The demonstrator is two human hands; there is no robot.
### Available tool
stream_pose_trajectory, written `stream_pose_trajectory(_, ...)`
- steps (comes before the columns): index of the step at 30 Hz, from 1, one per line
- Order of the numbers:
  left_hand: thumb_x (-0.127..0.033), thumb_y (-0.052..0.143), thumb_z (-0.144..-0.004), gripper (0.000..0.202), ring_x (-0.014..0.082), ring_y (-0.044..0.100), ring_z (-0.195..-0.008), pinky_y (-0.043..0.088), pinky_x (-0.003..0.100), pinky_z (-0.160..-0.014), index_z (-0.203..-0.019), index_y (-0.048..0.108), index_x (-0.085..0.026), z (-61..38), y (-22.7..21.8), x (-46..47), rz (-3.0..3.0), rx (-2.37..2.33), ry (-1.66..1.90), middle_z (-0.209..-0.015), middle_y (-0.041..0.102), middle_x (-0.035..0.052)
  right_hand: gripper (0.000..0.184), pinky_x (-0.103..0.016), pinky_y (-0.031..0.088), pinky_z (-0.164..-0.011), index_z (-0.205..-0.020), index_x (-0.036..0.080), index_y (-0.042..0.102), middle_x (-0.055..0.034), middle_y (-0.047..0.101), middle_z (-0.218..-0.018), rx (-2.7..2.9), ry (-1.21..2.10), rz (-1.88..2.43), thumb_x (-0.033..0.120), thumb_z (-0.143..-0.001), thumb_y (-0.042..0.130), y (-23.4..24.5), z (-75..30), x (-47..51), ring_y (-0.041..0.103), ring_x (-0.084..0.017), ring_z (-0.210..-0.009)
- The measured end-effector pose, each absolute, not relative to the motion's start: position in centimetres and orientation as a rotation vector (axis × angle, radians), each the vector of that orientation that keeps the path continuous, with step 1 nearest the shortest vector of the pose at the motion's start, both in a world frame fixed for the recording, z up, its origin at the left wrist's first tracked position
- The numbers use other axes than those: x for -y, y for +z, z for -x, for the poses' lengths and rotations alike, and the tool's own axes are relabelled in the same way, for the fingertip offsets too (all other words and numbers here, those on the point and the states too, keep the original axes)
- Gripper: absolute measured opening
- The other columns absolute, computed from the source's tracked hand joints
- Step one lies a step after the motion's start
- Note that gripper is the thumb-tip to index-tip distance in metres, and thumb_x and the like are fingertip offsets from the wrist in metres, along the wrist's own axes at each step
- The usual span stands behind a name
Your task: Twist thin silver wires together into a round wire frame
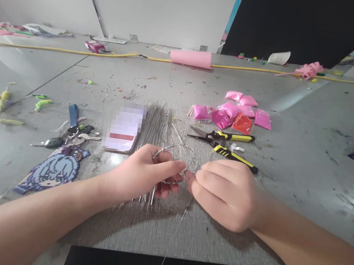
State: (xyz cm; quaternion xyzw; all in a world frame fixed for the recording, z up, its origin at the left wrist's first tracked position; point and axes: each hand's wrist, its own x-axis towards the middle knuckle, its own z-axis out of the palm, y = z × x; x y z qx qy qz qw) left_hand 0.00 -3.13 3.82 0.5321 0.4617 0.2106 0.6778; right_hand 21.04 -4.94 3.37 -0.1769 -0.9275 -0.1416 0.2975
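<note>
My left hand (148, 173) and my right hand (224, 192) meet over the near middle of a grey board (137, 228). Both pinch a bent piece of thin silver wire (177, 150) that loops up between the fingertips. One strand of the wire (181, 221) trails down toward me. A bundle of straight silver wires (155, 125) lies on the board just beyond my left hand, and some of its ends show under that hand. Yellow-and-black cutters (228, 145) lie just behind my right hand.
A phone (124, 128) lies left of the wire bundle. Keys with a pixel-art charm (56, 168) lie further left. Several pink packets and one red one (235, 114) sit behind the cutters. A pink roll (190, 57) and a yellow cord (60, 49) lie far back.
</note>
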Motion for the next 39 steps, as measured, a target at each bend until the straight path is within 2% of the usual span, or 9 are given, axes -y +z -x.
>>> stream_pose_trajectory(4, -0.040, 0.064, -0.092, 0.037, 0.0070, 0.058, -0.046, 0.048, 0.016, -0.044, -0.066, 0.064, -0.014, 0.1, 4.1, 3.1, -1.214, -1.011, 0.503, -0.058, 0.066, 0.0001, 0.018, -0.031, 0.035, -0.053, -0.075, 0.018, 0.059, -0.0004, 0.057, -0.063, 2.401, -0.214, 0.567, 0.005, -0.089, 0.058, 2.7, -21.1, 4.6, 0.047, -0.014, -0.057)
stream_pose_trajectory(7, -0.040, 0.066, -0.091, 0.037, 0.0080, 0.059, -0.050, 0.050, 0.017, -0.048, -0.065, 0.064, -0.014, 0.3, 4.0, 3.0, -1.226, -1.010, 0.542, -0.060, 0.065, 0.0002, 0.008, -0.028, 0.043, -0.057, -0.090, 0.018, 0.057, 0.0003, 0.062, -0.072, 2.225, 0.080, 0.823, 0.015, -0.089, 0.065, 2.3, -21.4, 4.1, 0.055, -0.013, -0.061)
stream_pose_trajectory(11, -0.045, 0.068, -0.088, 0.039, 0.0104, 0.062, -0.057, 0.052, 0.021, -0.053, -0.065, 0.063, -0.015, 0.4, 3.4, 2.8, -1.238, -1.031, 0.630, -0.067, 0.067, 0.0015, 0.010, -0.024, 0.049, -0.058, -0.088, 0.019, 0.059, 0.0002, 0.064, -0.076, 2.025, 0.771, 1.056, 0.022, -0.087, 0.068, 2.3, -21.5, 3.6, 0.059, -0.011, -0.064)
stream_pose_trajectory(14, -0.047, 0.067, -0.089, 0.039, 0.0125, 0.064, -0.062, 0.052, 0.022, -0.055, -0.066, 0.064, -0.015, 0.4, 3.1, 2.7, -1.287, -1.017, 0.648, -0.068, 0.066, 0.0019, 0.014, -0.024, 0.051, -0.054, -0.095, 0.018, 0.063, -0.0011, 0.064, -0.077, 1.782, 1.369, 1.052, 0.031, -0.091, 0.066, 2.3, -21.3, 3.6, 0.060, -0.012, -0.064)
stream_pose_trajectory(17, -0.045, 0.065, -0.091, 0.038, 0.0125, 0.064, -0.064, 0.052, 0.022, -0.057, -0.067, 0.065, -0.015, 0.4, 3.1, 2.8, -1.360, -0.985, 0.643, -0.069, 0.065, 0.0017, 0.020, -0.023, 0.050, -0.049, -0.095, 0.016, 0.063, 0.0001, 0.063, -0.070, 1.538, 1.664, 1.001, 0.034, -0.088, 0.070, 2.2, -21.0, 3.7, 0.057, -0.011, -0.056)
stream_pose_trajectory(22, -0.043, 0.063, -0.091, 0.038, 0.0119, 0.062, -0.060, 0.052, 0.021, -0.055, -0.067, 0.065, -0.015, 0.3, 3.5, 3.0, -1.457, -1.039, 0.637, -0.066, 0.065, 0.0020, 0.018, -0.019, 0.046, -0.044, -0.088, 0.014, 0.065, 0.0006, 0.063, -0.067, 1.431, 1.736, 0.978, 0.030, -0.086, 0.073, 2.4, -20.5, 3.9, 0.056, -0.008, -0.051)
stream_pose_trajectory(29, -0.043, 0.063, -0.091, 0.038, 0.0114, 0.059, -0.058, 0.049, 0.022, -0.054, -0.064, 0.062, -0.016, 0.2, 3.3, 2.9, -1.473, -1.044, 0.627, -0.064, 0.064, 0.0013, 0.009, -0.013, 0.037, -0.039, -0.092, 0.015, 0.064, 0.0025, 0.060, -0.067, 1.285, 1.840, 1.008, 0.024, -0.090, 0.066, 2.1, -20.0, 4.3, 0.052, -0.006, -0.050)
stream_pose_trajectory(34, -0.045, 0.059, -0.093, 0.041, 0.0111, 0.059, -0.057, 0.046, 0.022, -0.053, -0.066, 0.063, -0.015, 0.4, 3.4, 2.7, -1.547, -1.099, 0.613, -0.063, 0.063, 0.0015, 0.016, -0.017, 0.035, -0.039, -0.097, 0.017, 0.063, 0.0022, 0.061, -0.065, 1.349, 1.768, 1.087, 0.031, -0.091, 0.066, 2.1, -20.1, 4.3, 0.052, -0.008, -0.049)
stream_pose_trajectory(39, -0.042, 0.059, -0.093, 0.041, 0.0101, 0.057, -0.055, 0.044, 0.021, -0.052, -0.062, 0.061, -0.015, 0.3, 3.5, 2.6, -1.614, -1.114, 0.603, -0.062, 0.065, 0.0011, 0.018, -0.018, 0.033, -0.037, -0.091, 0.016, 0.064, 0.0031, 0.060, -0.061, 1.440, 1.723, 1.176, 0.034, -0.092, 0.064, 2.3, -20.1, 4.2, 0.046, -0.006, -0.042)
